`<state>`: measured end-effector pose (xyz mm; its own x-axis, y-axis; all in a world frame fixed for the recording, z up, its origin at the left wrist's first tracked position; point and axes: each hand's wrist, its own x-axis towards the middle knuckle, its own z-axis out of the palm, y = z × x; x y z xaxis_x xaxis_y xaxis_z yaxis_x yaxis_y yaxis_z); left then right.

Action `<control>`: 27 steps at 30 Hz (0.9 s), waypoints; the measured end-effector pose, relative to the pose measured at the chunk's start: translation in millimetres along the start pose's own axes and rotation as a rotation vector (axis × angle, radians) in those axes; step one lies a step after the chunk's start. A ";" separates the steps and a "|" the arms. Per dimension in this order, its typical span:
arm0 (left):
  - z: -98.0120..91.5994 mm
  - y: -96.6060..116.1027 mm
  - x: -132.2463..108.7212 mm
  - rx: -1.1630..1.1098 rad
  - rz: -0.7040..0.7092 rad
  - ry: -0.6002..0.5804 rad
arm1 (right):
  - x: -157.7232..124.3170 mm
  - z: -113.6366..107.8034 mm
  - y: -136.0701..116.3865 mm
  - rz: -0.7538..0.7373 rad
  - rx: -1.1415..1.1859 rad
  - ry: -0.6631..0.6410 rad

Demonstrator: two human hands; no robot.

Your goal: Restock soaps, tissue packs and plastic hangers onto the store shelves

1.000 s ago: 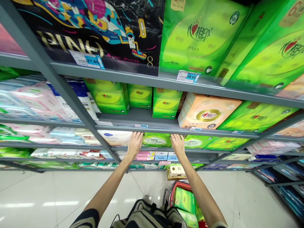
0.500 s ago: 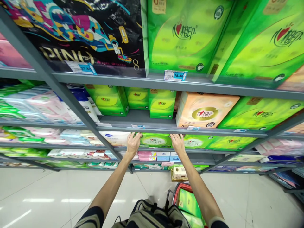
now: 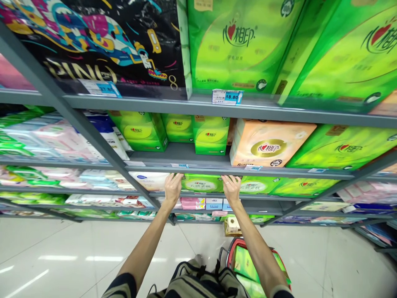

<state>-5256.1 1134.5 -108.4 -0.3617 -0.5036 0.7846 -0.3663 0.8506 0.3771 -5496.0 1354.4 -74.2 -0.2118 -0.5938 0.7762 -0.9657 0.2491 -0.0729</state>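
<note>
A green tissue pack [image 3: 203, 183] sits on a grey metal shelf [image 3: 257, 197], just under the next shelf up. The left hand [image 3: 173, 189] and right hand [image 3: 231, 188] hold it in a narrow grip, fingers hooked over its two ends. Below, a red shopping basket [image 3: 238, 244] holding green packs stands on the tiled floor [image 3: 62, 248].

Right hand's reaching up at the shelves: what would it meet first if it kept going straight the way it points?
Probably the grey shelf lip just above the fingertips of the right hand, next to the top of the green tissue pack. Depth is hard to judge here, and the fingers may already be touching the pack.
</note>
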 end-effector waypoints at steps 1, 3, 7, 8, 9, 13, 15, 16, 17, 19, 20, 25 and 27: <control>-0.2 -0.2 0.2 -0.004 0.000 -0.006 | -0.1 0.2 -2.0 0.011 -0.003 0.009; -0.5 -0.4 0.6 -0.010 -0.001 -0.018 | 0.1 0.3 -5.3 0.031 -0.010 0.017; -0.6 -0.5 2.4 -0.031 0.018 -0.075 | 2.9 0.7 -13.4 0.074 -0.040 -0.004; -0.9 -0.8 2.3 -0.040 0.030 -0.098 | 3.9 0.8 -16.3 0.083 -0.051 -0.014; -1.6 -1.2 1.2 -0.049 0.044 -0.119 | 4.8 0.8 -19.5 0.091 -0.062 -0.024; -9.3 -3.1 -14.6 -0.094 0.124 -0.142 | 3.2 -3.4 -33.7 0.108 -0.093 -0.051; -15.2 -3.1 -28.6 -0.131 0.172 -0.128 | -5.8 -9.3 -42.6 0.110 -0.080 -0.045; -17.9 -2.4 -36.1 -0.149 0.182 -0.121 | -13.8 -13.2 -48.0 0.110 -0.060 -0.038; -20.1 -1.3 -43.4 -0.166 0.181 -0.122 | -24.6 -17.5 -54.1 0.115 -0.031 -0.033; -21.3 3.2 -56.6 -0.197 0.158 -0.151 | -55.0 -26.4 -67.1 0.152 0.038 -0.039; -19.6 7.1 -62.2 -0.213 0.147 -0.178 | -74.5 -30.7 -73.3 0.186 0.068 -0.057; 19.8 53.9 -80.3 -0.323 0.221 -0.389 | -199.9 -54.0 -86.3 0.459 0.201 -0.233; 47.3 85.0 -82.5 -0.338 0.378 -0.524 | -251.1 -70.5 -84.6 0.713 0.229 -0.316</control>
<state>-5298.0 1241.2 -164.3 -0.8050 -0.1004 0.5847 0.1190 0.9382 0.3250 -5350.6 1536.3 -218.8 -0.7867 -0.5483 0.2835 -0.5822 0.5065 -0.6360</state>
